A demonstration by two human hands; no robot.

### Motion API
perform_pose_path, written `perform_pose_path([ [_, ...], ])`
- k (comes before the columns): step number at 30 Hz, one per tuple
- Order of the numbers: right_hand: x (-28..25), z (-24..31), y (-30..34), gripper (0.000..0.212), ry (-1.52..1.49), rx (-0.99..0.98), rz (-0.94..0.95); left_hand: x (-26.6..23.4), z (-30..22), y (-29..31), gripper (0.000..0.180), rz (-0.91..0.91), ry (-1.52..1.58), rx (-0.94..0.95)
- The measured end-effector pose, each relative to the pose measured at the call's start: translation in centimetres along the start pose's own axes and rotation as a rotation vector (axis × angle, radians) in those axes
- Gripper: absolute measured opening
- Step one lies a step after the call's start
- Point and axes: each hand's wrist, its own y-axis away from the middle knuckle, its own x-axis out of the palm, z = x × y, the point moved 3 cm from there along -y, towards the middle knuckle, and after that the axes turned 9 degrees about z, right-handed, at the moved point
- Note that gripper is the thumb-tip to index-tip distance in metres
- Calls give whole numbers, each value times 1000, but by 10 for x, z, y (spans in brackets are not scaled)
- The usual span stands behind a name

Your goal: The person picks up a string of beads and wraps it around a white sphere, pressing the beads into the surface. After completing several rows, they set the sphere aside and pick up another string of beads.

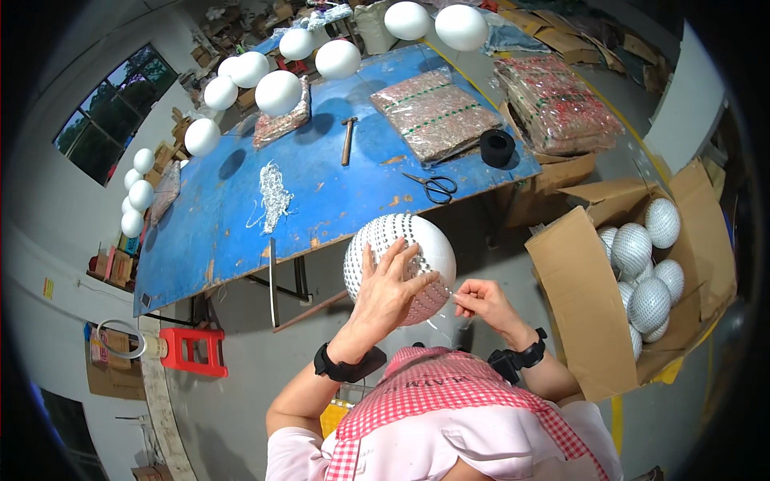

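A white ball [434, 248], partly covered with rows of small silvery beads, is in front of me at the near edge of the blue table. My left hand [386, 290] lies over its near left side, fingers spread and touching the beaded rows. Close to the ball's lower right, my right hand [487, 305] pinches the end of a bead strand [439, 286] that runs to the ball. What bears the ball from below is hidden. On the table lie a tangled heap of silvery bead strands [274, 197], black-handled scissors [434, 187] and a hammer [348, 142].
The blue table [321, 200] also carries a plastic-wrapped bundle [433, 116] and a black tape roll [496, 148]. Several plain white balls [278, 93] stand around its far edges. At right, an open cardboard box [581, 309] contains beaded balls [650, 305]. A red stool [195, 351] is at left.
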Motion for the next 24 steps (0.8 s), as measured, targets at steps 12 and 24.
perform_pose_path([
  [12,0,-1,11,19,53,12,-182,2,-5,6,39,-116,130,4],
  [24,13,7,16,19,81,74,132,2,-9,6,38,-31,38,18],
])
